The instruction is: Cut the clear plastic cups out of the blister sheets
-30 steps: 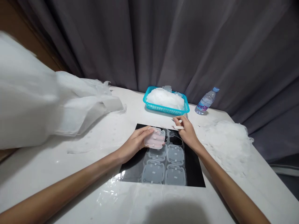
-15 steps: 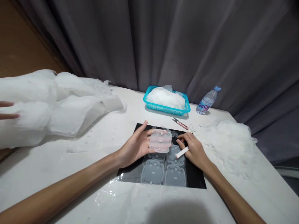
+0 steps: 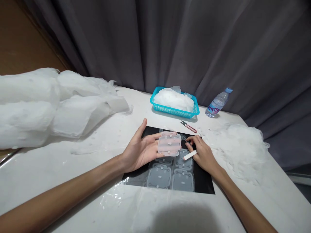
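My left hand [image 3: 139, 149] lies palm up over the black mat [image 3: 204, 181], fingers stretched, with a translucent square plastic piece [image 3: 169, 144] resting on its fingertips. My right hand [image 3: 202, 153] sits just right of it, curled round a small white stick-like tool [image 3: 190, 155]. Its fingertips press on a clear sheet of several joined plastic pieces [image 3: 170, 173] lying on the mat.
A turquoise basket [image 3: 175, 111] heaped with white plastic stands behind the mat. Small pink snips [image 3: 188, 126] lie in front of it, and a water bottle [image 3: 218, 103] to its right. A pile of white scraps [image 3: 239, 145] is at right, bundled white sheets [image 3: 53, 103] at left.
My right hand set the snips down behind the mat and came back onto the sheet holding the white tool. My left hand opened out under the loose piece. Another person's hand at far left is gone.
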Tool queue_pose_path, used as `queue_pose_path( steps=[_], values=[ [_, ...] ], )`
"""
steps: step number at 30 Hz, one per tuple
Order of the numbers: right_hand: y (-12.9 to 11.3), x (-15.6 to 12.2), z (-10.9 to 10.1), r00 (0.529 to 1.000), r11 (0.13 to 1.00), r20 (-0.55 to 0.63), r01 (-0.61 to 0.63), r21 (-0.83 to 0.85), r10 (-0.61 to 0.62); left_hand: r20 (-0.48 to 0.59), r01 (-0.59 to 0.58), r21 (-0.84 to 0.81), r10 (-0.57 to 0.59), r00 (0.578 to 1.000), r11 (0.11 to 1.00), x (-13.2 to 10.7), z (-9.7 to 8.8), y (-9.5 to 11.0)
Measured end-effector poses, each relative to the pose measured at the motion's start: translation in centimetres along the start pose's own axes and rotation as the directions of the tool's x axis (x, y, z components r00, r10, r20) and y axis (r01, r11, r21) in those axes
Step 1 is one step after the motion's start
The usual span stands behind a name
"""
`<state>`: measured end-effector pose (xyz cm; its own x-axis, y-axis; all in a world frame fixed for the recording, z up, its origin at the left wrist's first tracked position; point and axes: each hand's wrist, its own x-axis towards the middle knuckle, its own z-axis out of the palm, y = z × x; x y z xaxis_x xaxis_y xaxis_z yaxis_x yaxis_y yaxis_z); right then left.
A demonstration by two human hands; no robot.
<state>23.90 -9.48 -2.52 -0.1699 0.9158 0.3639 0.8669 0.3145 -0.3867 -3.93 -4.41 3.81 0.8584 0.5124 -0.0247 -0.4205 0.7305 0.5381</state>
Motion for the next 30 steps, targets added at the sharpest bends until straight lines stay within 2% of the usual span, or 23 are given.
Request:
queue_pose_path(
  steps=[10,30],
  values=[
    [0.05,-0.11,0.16,1.000,1.000,0.017,-0.024,0.006,0.024,-0.034,0.011,-0.019,-0.012,0.999,1.000,-0.23,0.03,-0.10],
    [0.02,-0.02,-0.01,0.999,1.000,0.027,-0.021,0.002,0.021,-0.006,0.013,-0.058,-0.014,1.000,0.998,-0.21,0.22,-0.15]
  ],
)
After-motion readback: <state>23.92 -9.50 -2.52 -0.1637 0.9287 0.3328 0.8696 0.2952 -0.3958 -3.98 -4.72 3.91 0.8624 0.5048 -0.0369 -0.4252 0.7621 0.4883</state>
